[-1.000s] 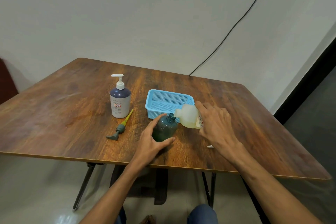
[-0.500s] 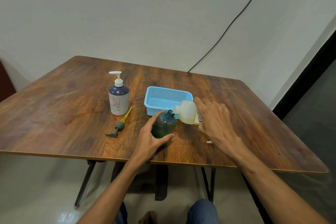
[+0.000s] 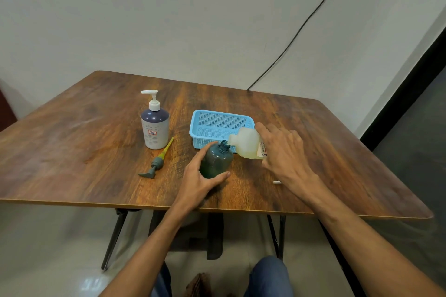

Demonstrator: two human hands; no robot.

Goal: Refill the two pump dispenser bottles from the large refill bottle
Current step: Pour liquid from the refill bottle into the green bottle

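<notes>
Grainy wooden table (image 3: 72,152), round green bottle (image 3: 216,160)

A plain pale wall (image 3: 169,19) fills the upper part of the view, evenly lit and bare except for a thin black cable (image 3: 301,29) running diagonally down from the top right to the far edge of the counter (image 3: 72,152). The counter is dark brown wood-grain with rounded corners, standing on dark metal folding legs (image 3: 113,241). A black vertical strip (image 3: 405,99) borders the wall on the right. Below lies a light glossy tiled floor (image 3: 48,248). A dark reddish-brown piece shows at the left edge (image 3: 6,108).
</notes>
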